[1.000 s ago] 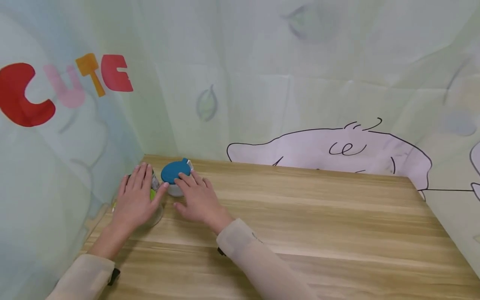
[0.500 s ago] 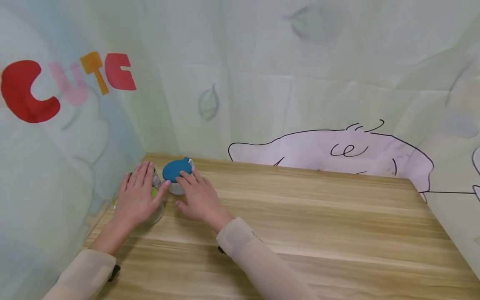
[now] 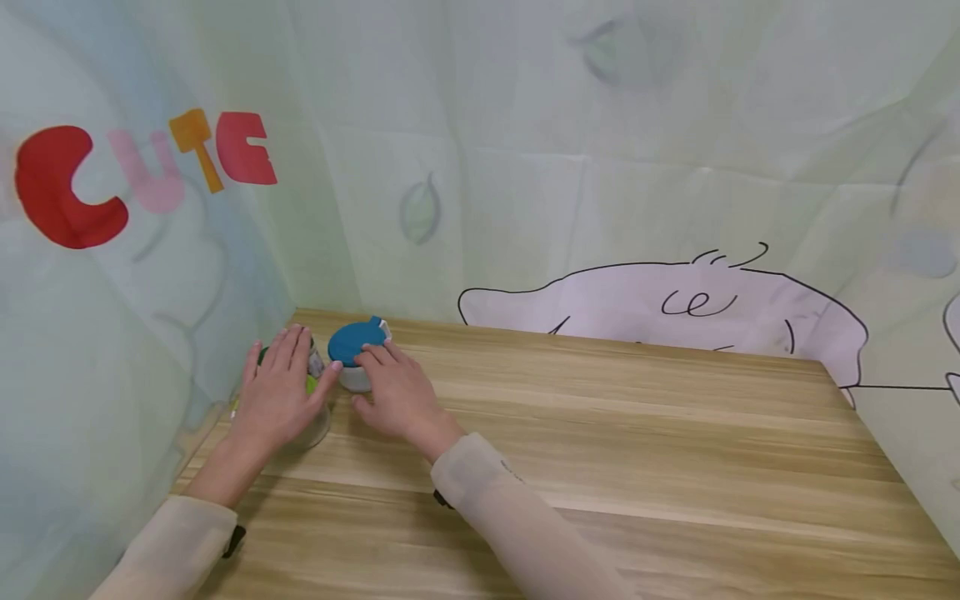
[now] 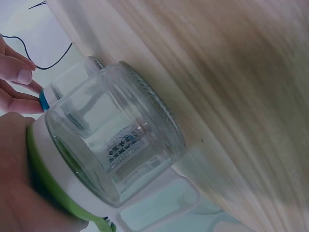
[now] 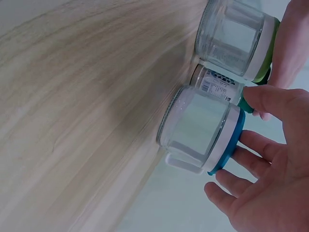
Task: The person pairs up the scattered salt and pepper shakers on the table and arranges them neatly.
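Note:
In the table's back left corner stand three clear jars. My left hand (image 3: 277,392) lies with straight fingers across the tops of two of them. One is a glass jar with a light green and white lid (image 4: 116,140) and a white handle. The other, behind it, is a smaller labelled jar (image 5: 217,87) with a dark green lid. My right hand (image 3: 401,396) rests its fingertips on the lid edge of the third, a blue-lidded jar (image 5: 198,125) with a handle. Its thumb stands apart from that lid, near the dark green one in the right wrist view.
The wooden table (image 3: 600,450) stretches away to the right and towards me. A printed curtain (image 3: 525,167) hangs along its back, and another side of it with large letters (image 3: 71,196) borders the left edge close to my left hand.
The head view has shifted slightly, so everything sits a little further right. Both hands keep their places on the lids, and the jars stand as before.

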Demonstrator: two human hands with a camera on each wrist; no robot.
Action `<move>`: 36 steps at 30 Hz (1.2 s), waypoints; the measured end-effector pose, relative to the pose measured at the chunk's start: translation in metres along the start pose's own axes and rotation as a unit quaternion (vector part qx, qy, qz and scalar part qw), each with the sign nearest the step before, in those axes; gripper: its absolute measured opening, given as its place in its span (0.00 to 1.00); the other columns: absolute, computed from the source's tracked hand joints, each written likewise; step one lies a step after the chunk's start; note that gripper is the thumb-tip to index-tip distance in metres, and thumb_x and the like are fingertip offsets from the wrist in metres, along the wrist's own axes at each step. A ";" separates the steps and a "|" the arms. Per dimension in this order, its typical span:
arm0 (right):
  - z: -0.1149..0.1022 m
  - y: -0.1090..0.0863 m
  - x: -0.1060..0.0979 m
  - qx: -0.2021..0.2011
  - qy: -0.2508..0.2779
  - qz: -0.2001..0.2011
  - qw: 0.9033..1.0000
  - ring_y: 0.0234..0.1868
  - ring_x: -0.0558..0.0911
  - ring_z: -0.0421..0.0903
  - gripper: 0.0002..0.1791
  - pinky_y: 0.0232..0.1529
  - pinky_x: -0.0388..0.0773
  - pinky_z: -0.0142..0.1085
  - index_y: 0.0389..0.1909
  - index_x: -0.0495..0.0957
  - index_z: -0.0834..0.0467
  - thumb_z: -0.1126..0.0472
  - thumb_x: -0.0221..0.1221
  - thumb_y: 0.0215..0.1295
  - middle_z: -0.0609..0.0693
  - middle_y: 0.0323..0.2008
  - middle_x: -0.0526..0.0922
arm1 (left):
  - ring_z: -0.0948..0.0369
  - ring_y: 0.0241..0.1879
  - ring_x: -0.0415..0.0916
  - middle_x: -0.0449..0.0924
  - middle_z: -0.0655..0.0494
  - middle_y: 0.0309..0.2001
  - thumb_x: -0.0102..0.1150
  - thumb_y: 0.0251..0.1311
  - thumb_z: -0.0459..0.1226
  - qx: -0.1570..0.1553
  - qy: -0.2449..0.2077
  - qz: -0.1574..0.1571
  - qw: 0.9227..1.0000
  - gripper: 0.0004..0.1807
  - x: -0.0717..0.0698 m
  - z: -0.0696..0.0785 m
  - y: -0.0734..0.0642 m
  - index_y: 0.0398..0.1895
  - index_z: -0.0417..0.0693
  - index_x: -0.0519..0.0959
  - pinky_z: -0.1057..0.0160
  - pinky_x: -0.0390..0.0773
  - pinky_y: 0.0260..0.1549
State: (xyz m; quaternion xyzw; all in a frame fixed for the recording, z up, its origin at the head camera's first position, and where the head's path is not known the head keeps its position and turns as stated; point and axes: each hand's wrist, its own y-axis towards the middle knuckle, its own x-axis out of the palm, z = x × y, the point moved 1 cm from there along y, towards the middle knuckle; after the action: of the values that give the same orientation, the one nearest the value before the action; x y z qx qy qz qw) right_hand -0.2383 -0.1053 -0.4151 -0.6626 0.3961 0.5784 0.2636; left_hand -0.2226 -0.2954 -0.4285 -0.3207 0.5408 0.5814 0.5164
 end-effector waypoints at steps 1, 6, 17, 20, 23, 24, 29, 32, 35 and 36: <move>0.000 0.001 0.000 -0.002 0.000 0.005 1.000 0.82 0.63 0.49 0.31 0.79 0.64 0.40 0.75 0.71 0.51 0.45 0.61 0.77 0.47 0.78 0.70 | 0.32 0.79 0.51 0.55 0.26 0.79 0.42 0.82 0.58 0.000 -0.001 0.001 1.000 0.44 0.000 0.000 0.000 0.80 0.27 0.55 0.29 0.42 0.77; -0.002 0.005 0.000 -0.013 -0.017 0.028 0.999 0.78 0.69 0.47 0.28 0.80 0.60 0.37 0.70 0.75 0.53 0.46 0.62 0.76 0.47 0.72 0.77 | 0.31 0.78 0.51 0.55 0.26 0.78 0.43 0.82 0.58 0.005 -0.005 -0.001 1.000 0.45 -0.003 0.000 0.000 0.80 0.26 0.56 0.28 0.44 0.77; -0.005 0.012 -0.004 -0.011 -0.055 0.031 0.998 0.68 0.77 0.41 0.25 0.77 0.66 0.34 0.67 0.76 0.51 0.45 0.62 0.76 0.44 0.62 0.81 | 0.31 0.78 0.52 0.56 0.26 0.78 0.47 0.80 0.57 0.007 -0.003 -0.016 1.000 0.45 -0.008 0.002 0.002 0.79 0.26 0.56 0.28 0.46 0.76; -0.007 0.015 -0.006 -0.009 -0.073 0.025 0.997 0.70 0.76 0.41 0.29 0.76 0.67 0.34 0.72 0.73 0.51 0.45 0.61 0.76 0.44 0.66 0.79 | 0.32 0.78 0.52 0.56 0.26 0.78 0.47 0.81 0.57 0.008 -0.002 -0.016 1.000 0.45 -0.009 0.002 0.002 0.79 0.26 0.57 0.28 0.46 0.76; -0.009 0.018 -0.009 -0.009 -0.094 0.022 0.995 0.72 0.75 0.41 0.31 0.75 0.70 0.35 0.76 0.70 0.50 0.45 0.60 0.77 0.44 0.70 0.77 | 0.32 0.78 0.53 0.56 0.26 0.78 0.46 0.81 0.56 0.010 0.003 -0.020 1.000 0.44 -0.011 0.001 0.001 0.79 0.25 0.57 0.28 0.46 0.76; -0.010 0.020 -0.009 -0.009 -0.100 0.022 0.995 0.71 0.75 0.41 0.32 0.73 0.71 0.35 0.76 0.70 0.50 0.45 0.60 0.77 0.44 0.70 0.77 | 0.32 0.78 0.53 0.56 0.25 0.78 0.46 0.82 0.55 0.010 0.005 -0.023 1.000 0.43 -0.012 0.001 0.001 0.79 0.25 0.57 0.29 0.47 0.76; -0.012 0.026 -0.009 -0.003 -0.118 0.023 0.993 0.68 0.77 0.42 0.28 0.67 0.77 0.36 0.73 0.75 0.48 0.43 0.58 0.77 0.44 0.67 0.78 | 0.32 0.78 0.53 0.57 0.25 0.78 0.45 0.83 0.51 0.010 0.005 -0.032 0.999 0.39 -0.014 0.001 0.001 0.78 0.24 0.58 0.29 0.48 0.76; -0.012 0.030 -0.010 0.008 -0.106 0.024 0.994 0.67 0.76 0.45 0.25 0.64 0.81 0.38 0.69 0.79 0.48 0.42 0.59 0.76 0.45 0.66 0.78 | 0.32 0.77 0.55 0.59 0.25 0.77 0.46 0.82 0.49 0.014 0.005 -0.027 1.000 0.38 -0.016 0.002 0.002 0.77 0.24 0.60 0.30 0.49 0.76; -0.011 0.032 -0.011 0.024 -0.086 0.020 0.996 0.67 0.76 0.48 0.25 0.62 0.82 0.41 0.68 0.80 0.47 0.42 0.61 0.75 0.46 0.68 0.76 | 0.32 0.76 0.57 0.61 0.25 0.75 0.47 0.82 0.48 0.019 0.008 -0.027 0.999 0.36 -0.018 0.002 0.005 0.76 0.24 0.62 0.30 0.50 0.75; -0.011 0.033 -0.011 0.028 -0.082 0.015 0.996 0.67 0.75 0.49 0.26 0.63 0.81 0.41 0.68 0.80 0.46 0.41 0.62 0.75 0.47 0.68 0.75 | 0.32 0.76 0.57 0.61 0.25 0.75 0.47 0.82 0.48 0.019 0.008 -0.030 0.999 0.36 -0.019 0.002 0.005 0.76 0.24 0.62 0.30 0.50 0.76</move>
State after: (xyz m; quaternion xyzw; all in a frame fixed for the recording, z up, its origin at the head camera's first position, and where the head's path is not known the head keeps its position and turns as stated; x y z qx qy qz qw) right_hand -0.2595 -0.1298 -0.3983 -0.5990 0.3991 0.6239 0.3046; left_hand -0.2222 -0.2980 -0.4087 -0.3312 0.5460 0.5525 0.5357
